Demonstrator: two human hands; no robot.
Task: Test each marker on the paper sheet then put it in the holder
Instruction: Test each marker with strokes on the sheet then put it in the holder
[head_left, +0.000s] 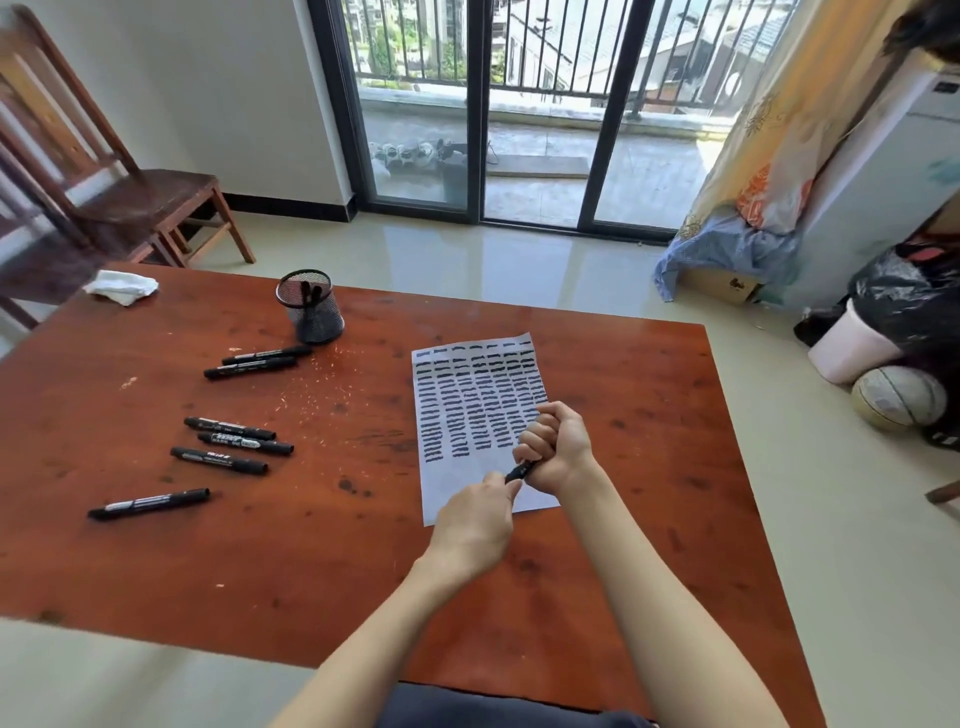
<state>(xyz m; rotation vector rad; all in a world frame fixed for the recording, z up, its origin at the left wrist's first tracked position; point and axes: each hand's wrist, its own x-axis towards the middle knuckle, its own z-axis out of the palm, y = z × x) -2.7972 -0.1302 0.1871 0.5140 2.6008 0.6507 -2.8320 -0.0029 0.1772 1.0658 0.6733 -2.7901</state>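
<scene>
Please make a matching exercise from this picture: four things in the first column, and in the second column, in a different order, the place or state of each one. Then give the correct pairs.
Column one:
1. paper sheet
2. mesh holder
3. white cloth
4. marker in the hands

Column two:
A. at the far left corner of the table
B. standing upright beyond the loose markers, with markers inside
C. held by the right hand, with the left hand at its end
D. lying flat, covered with rows of black strokes

Pairs: 1-D, 2-B, 3-A, 4-C
</scene>
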